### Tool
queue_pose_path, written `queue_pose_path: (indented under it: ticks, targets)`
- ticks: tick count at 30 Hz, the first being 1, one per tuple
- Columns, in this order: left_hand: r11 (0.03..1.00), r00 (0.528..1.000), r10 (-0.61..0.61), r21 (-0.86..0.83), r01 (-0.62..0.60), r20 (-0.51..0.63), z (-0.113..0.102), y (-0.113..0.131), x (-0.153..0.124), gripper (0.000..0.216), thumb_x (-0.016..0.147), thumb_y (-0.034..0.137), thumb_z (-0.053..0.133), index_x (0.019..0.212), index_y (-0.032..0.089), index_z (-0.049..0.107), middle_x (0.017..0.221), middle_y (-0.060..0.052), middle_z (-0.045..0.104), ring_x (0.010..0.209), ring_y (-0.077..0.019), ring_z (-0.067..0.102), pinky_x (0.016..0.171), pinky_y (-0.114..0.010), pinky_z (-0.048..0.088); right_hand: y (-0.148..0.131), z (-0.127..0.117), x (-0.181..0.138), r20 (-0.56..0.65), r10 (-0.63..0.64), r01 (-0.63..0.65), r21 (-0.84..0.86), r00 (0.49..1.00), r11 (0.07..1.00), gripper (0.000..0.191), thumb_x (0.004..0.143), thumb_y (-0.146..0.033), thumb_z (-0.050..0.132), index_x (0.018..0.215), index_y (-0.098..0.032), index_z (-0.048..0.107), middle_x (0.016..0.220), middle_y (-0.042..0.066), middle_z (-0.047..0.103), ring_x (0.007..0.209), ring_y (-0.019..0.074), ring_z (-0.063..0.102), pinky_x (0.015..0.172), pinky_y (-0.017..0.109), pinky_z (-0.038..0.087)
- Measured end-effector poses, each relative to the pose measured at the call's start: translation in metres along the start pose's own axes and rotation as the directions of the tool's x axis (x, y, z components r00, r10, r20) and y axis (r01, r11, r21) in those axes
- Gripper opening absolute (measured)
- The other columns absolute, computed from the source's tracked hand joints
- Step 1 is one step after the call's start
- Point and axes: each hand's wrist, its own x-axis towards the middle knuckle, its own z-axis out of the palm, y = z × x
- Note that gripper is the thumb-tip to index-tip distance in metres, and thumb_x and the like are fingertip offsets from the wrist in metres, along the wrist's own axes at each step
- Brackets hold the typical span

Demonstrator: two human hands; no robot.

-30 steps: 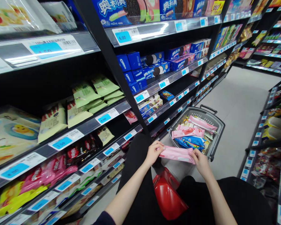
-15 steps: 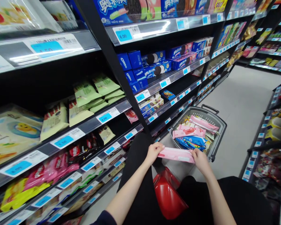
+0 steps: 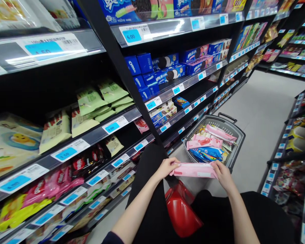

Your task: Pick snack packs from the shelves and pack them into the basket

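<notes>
A long pink snack packet (image 3: 193, 170) is stretched level between my two hands, above my lap. My left hand (image 3: 168, 167) pinches its left end, and my right hand (image 3: 221, 173) grips the right end. Part of the wrapper's back shows, with a small white label patch. Just beyond it on the floor stands a grey shopping basket (image 3: 240, 144). Inside lie pink packets (image 3: 204, 142), a blue packet (image 3: 207, 154) and other wrapped snacks partly hidden beneath them.
Shelves with price tags run along the left, holding blue Oreo boxes (image 3: 171, 73) and green snack bags (image 3: 91, 101). A red plastic stool (image 3: 181, 210) is between my legs. More shelves (image 3: 277, 159) line the right side, with grey aisle floor (image 3: 261, 98) between.
The pink packet has tilted so that more of its broad face shows, and my right hand has shifted slightly right. Both hands keep hold of it. The view has moved a little.
</notes>
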Motion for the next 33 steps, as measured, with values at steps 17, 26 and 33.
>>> queue_pose_path:
  ticks: [17,26,33]
  targets:
    - [0.899,0.999,-0.030,-0.438,0.015,-0.028,-0.004,0.001,0.001,0.042,0.056,0.034,0.078,0.089,0.012,0.068,0.093,-0.009,0.070,0.086,-0.0215,0.064,0.079,-0.031,0.047,0.000,-0.006,-0.006,0.120,0.116,-0.149,0.314,0.986,0.938,0.042,0.067,-0.054,0.064,0.055,-0.020,0.044,0.056,-0.003,0.044,0.053,0.0115,0.038,0.050,0.024,0.032]
    - [0.975,0.998,0.059,-0.217,-0.054,0.018,0.001,0.005,-0.006,0.023,0.072,0.036,0.065,0.072,0.013,0.061,0.069,-0.003,0.066,0.070,-0.0158,0.062,0.064,-0.023,0.044,0.017,-0.019,-0.009,0.158,0.094,-0.146,0.359,0.983,0.922,0.037,0.069,-0.047,0.066,0.058,-0.019,0.046,0.057,-0.004,0.043,0.054,0.0106,0.037,0.051,0.023,0.029]
    - [0.803,1.000,0.019,-0.595,-0.012,0.006,0.007,0.002,-0.001,0.053,0.051,0.030,0.082,0.095,0.013,0.057,0.092,-0.009,0.069,0.065,-0.0124,0.062,0.060,-0.021,0.045,0.004,-0.018,-0.007,0.101,0.130,-0.163,0.502,0.986,0.849,0.040,0.062,-0.047,0.072,0.058,-0.020,0.043,0.059,-0.004,0.041,0.054,0.0110,0.037,0.049,0.022,0.031]
